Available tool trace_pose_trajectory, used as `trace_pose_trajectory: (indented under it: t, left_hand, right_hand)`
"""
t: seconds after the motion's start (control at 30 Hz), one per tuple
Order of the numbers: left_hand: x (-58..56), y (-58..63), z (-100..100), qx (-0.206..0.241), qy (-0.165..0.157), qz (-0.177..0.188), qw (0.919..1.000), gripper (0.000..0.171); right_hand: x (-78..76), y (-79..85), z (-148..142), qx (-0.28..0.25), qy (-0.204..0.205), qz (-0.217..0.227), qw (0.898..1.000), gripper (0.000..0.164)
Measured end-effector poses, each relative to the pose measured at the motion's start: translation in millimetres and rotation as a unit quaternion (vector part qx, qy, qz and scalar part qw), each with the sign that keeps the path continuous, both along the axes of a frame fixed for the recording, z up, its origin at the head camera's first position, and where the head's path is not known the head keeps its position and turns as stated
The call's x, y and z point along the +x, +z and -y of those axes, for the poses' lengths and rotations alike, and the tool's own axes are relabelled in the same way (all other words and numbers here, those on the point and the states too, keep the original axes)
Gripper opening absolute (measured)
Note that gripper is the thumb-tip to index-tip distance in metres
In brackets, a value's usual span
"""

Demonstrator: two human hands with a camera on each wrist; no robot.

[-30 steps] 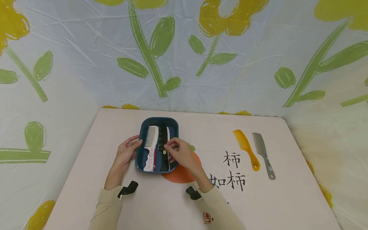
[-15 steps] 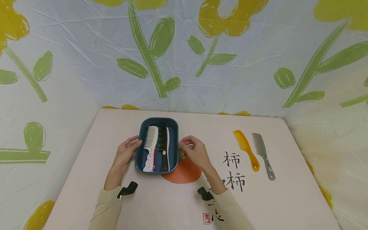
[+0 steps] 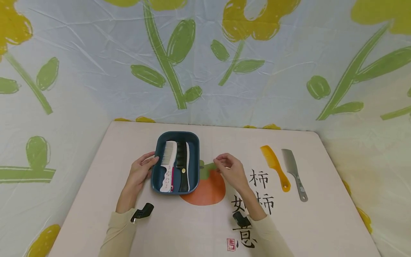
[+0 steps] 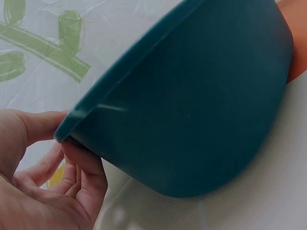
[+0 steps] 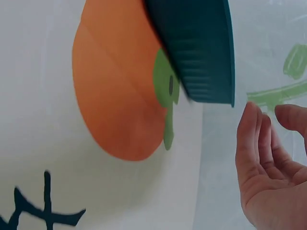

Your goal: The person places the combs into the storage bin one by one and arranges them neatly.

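A dark blue plastic basin stands on the left part of the table. My left hand pinches its left rim between thumb and fingers, as the left wrist view also shows. In the basin lie a white comb with a printed handle and a black comb. A pink strip shows beside the white handle, and a slim white edge runs along the black comb's right side. My right hand hovers right of the basin, apart from it. Its fingers are loosely bent, the thumb separate, with nothing held.
On the right of the table lie a yellow comb and a grey comb, side by side and slanted. A printed orange persimmon and black characters mark the table mat. A flowered cloth hangs behind the table.
My right hand has come out of the basin and moved right, uncovering the black comb and the white edge beside it. The left hand and the basin have stayed in place.
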State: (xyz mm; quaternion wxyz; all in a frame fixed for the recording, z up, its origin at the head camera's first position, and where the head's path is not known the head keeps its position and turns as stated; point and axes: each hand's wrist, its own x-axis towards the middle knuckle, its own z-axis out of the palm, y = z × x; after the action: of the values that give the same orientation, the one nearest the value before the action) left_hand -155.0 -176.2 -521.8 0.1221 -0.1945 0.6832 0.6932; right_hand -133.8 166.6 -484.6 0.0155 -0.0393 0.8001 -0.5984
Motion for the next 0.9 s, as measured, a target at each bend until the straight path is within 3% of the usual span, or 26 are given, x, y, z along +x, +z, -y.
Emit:
trace_pose_trajectory:
  t: [0.23,0.53,0.9]
  left_hand:
    - [-1.2,-1.2,0,0.011,0.001,-0.004,0.9999,0.057]
    - [-1.4,-2.1,1,0.013,0.004,-0.004,0.9999,0.056]
    - [-0.8,-2.9,0,0.017,0.004,-0.005,0.9998,0.055]
  right_hand:
    - [3.0,-2.6,-16,-0.005,-0.015,0.003,1.0,0.02]
    - [8.6,-9.2,-38,0.031,-0.039,-0.001,0.999,0.025]
    - [15.8,-5.4,-68,0.091,-0.086,0.015,0.992,0.032]
